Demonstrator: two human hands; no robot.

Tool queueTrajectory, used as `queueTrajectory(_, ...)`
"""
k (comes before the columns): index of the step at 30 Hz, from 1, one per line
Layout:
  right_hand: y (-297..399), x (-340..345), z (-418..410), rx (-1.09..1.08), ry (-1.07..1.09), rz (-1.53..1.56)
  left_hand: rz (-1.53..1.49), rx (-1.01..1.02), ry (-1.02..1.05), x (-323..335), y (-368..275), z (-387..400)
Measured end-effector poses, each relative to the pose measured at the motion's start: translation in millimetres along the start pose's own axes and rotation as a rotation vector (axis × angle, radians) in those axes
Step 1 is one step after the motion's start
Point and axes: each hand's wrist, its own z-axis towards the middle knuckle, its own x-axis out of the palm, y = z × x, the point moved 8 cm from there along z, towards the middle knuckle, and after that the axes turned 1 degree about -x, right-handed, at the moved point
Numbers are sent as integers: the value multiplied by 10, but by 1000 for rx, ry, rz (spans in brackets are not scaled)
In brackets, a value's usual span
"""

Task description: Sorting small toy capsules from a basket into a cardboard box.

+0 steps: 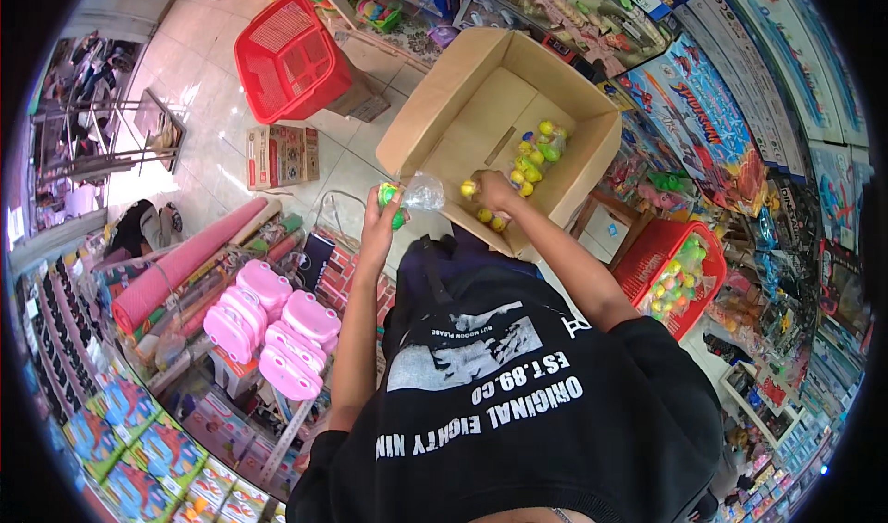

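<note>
My left hand (378,226) grips a green and yellow toy (390,195) just outside the left edge of an open cardboard box (472,124). Right beside that toy, a crumpled clear plastic bag (424,191) overhangs the box rim. My right hand (496,191) is inside the box, its fingers closed on a small yellow ball-shaped toy (470,188). Several more small yellow toys (528,168) lie in a cluster along the box's right side, some in clear wrapping. A few others (491,219) rest near the corner closest to me, below my right wrist.
A red plastic basket (305,110) stands beyond the box to the left, near a small printed carton (283,157). Another red basket (707,287) holds bagged colourful toys at my right. Pink cases (298,363) and a pink roll (187,266) sit left. Boxed toys (701,121) line the right.
</note>
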Motion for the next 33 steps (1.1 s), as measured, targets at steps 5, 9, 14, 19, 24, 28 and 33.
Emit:
queueTrajectory(5,-152,519,228,55,209,-276,147,66,122,150,-249,286)
queueTrajectory(9,-7,285,146,33,155,-224,294,75,243,379,-393,570)
queueTrajectory(14,-84,97,25,220,307,-151,693,361,476,877,-534,768)
queueTrajectory(19,59,-675,-403,203,-463,1247,906,405,724,1373,-325,917)
queueTrajectory(24,-257,-444,-408,346,-186,591,997,307,1027,1781,455,1208)
queueTrajectory(28,-267,-46,-9,357,-202,91,1242,190,1022,1479,1322,1511)
queueTrajectory(33,-391,89,-127,448,-189,-173,1532,227,1064,1620,1662,1562)
